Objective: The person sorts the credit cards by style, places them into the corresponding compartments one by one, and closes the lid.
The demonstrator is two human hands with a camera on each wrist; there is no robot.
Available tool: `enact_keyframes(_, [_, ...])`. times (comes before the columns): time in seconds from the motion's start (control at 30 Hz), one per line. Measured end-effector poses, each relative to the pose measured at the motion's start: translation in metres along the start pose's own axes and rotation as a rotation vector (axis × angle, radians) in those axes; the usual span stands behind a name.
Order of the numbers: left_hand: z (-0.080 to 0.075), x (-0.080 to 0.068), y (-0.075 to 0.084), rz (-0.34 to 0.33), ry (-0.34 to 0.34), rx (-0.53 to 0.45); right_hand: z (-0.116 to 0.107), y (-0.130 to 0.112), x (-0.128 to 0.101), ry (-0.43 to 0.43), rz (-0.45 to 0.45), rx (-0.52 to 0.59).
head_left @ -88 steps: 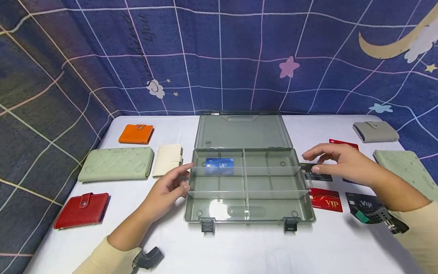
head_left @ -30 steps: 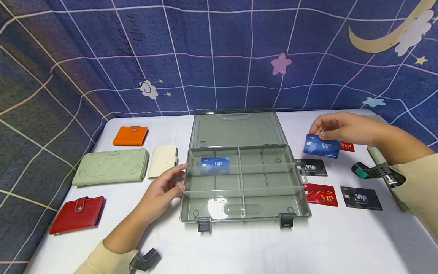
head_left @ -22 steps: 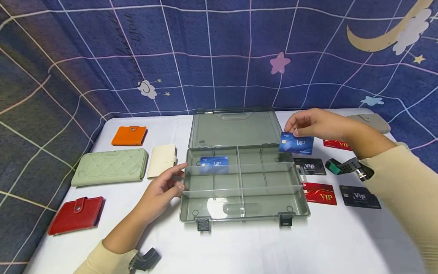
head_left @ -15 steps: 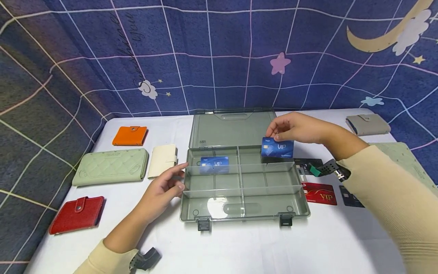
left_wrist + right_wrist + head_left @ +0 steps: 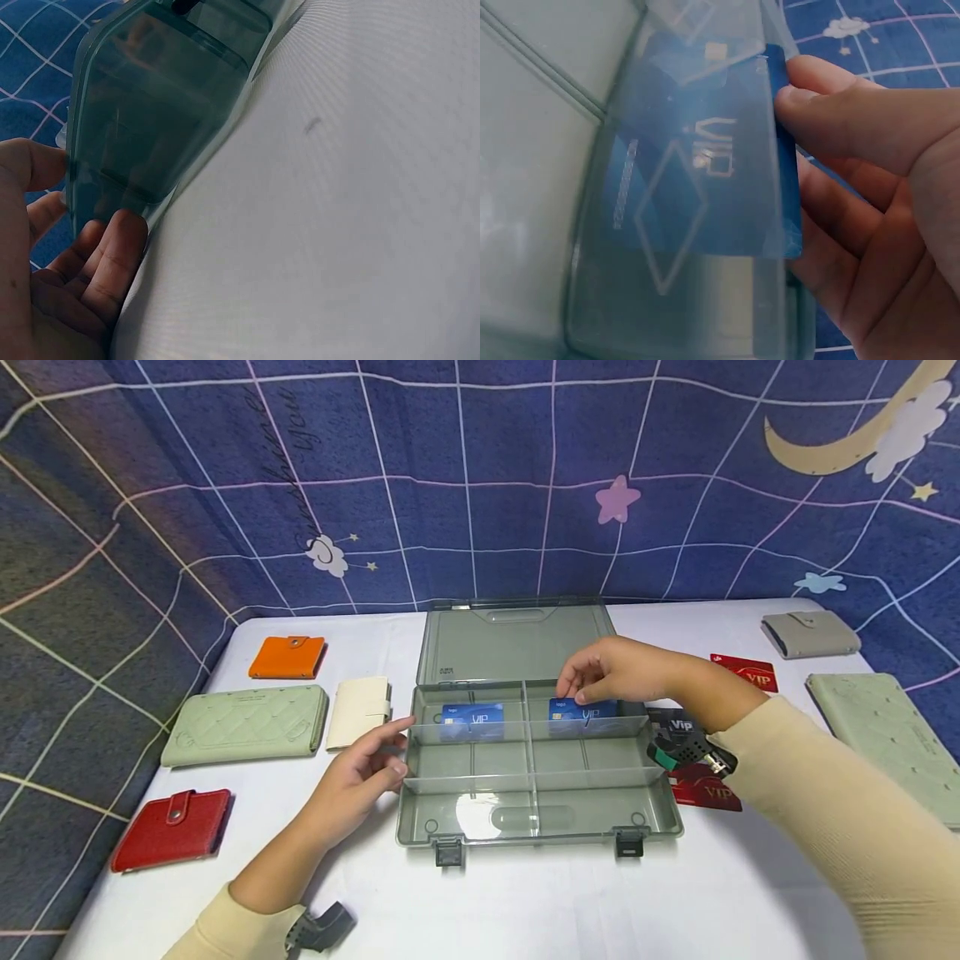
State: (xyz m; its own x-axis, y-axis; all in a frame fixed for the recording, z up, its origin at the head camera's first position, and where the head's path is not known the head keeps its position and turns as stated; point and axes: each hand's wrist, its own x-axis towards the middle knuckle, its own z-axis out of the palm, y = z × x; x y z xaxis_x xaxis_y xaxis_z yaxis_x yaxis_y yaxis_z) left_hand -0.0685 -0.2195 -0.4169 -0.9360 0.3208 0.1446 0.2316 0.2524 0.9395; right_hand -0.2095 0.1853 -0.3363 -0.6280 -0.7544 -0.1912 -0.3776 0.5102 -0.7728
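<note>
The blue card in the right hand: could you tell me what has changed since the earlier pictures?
The right hand picked up the blue card from the table's right side and carried it left, down into the box's back right compartment, still pinching it. The left hand stayed against the box; the other blue card stayed put.

Orange wallet (image 5: 287, 657) far left on the white table (image 5: 525, 902); long pale green wallet (image 5: 246, 724) nearer, cream wallet (image 5: 362, 712) just beside it; red wallet (image 5: 172, 829) near the left front edge. Right side: grey wallet (image 5: 811, 634) at the back; a second pale green wallet (image 5: 885, 735) by the right edge; red VIP card (image 5: 746, 672) flat on the cloth; black VIP card (image 5: 678, 724) and another red card (image 5: 708, 793) partly hidden. Blue grid backdrop (image 5: 480, 477) with moon, star, clouds behind.
</note>
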Motion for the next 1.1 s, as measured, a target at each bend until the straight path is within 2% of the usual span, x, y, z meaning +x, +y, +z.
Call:
enact_keyframes(0.23, [-0.001, -0.002, -0.002, -0.017, -0.003, 0.007, 0.005, -0.001, -0.002, 0.020, -0.022, -0.072])
enact_keyframes(0.53, [-0.001, -0.002, -0.002, -0.005, -0.012, -0.016, 0.001, 0.005, -0.019, 0.069, -0.001, -0.023])
enact_keyframes(0.67, [-0.001, -0.002, -0.001, -0.009, -0.009, -0.006, -0.004, 0.006, -0.034, 0.092, 0.008, 0.012])
enact_keyframes(0.8, [-0.001, -0.001, 0.000, -0.018, -0.005, -0.003, -0.011, 0.012, -0.053, 0.152, -0.012, 0.036])
enact_keyframes(1.1, [-0.001, 0.000, 0.000, -0.006, -0.008, -0.012, -0.009, 0.040, -0.106, 0.293, -0.007, 0.041])
